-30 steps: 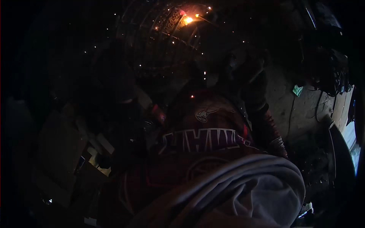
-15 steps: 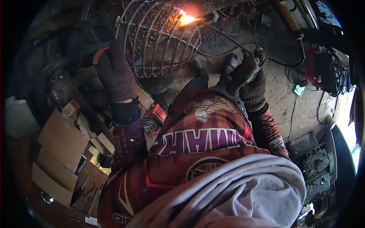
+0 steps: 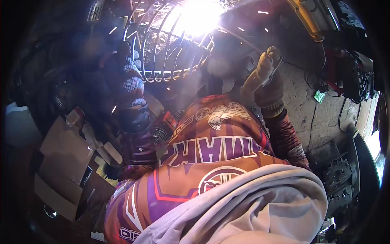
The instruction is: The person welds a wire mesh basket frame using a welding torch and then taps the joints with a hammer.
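- Wire, bare and grey: from the head view I am looking down on a round wire cage (image 3: 170,49) of curved ribs and hoops, sitting at the top centre, above the person's chest.
- White welding glare (image 3: 199,18) is burning at the cage's upper right rim, washing out the ribs there; a few sparks are streaking away from it to the right.
- I am seeing the left hand (image 3: 128,77) in a knitted blue-grey glove, raised at the cage's left side. Its fingers are lying against the outer ribs; whether they are curled round a wire I cannot tell, since haze is blurring them.
- I am seeing the right hand (image 3: 266,81) in a tan leather glove, lifted to the right of the cage, fingers folded closed around a dark slim handle that is mostly hidden in the fist. A thin rod or lead (image 3: 239,36) is running from near it up toward the glare.
- Patterned orange and purple jersey (image 3: 207,162) is filling the middle; grey cloth (image 3: 243,207) is bunching across the lower edge.
- Flattened cardboard pieces (image 3: 61,162) are lying on the floor at left, well apart from the cage.
- Dark cables (image 3: 357,81) and a metal machine housing (image 3: 339,179) are standing at right against a rough pale wall (image 3: 300,105).
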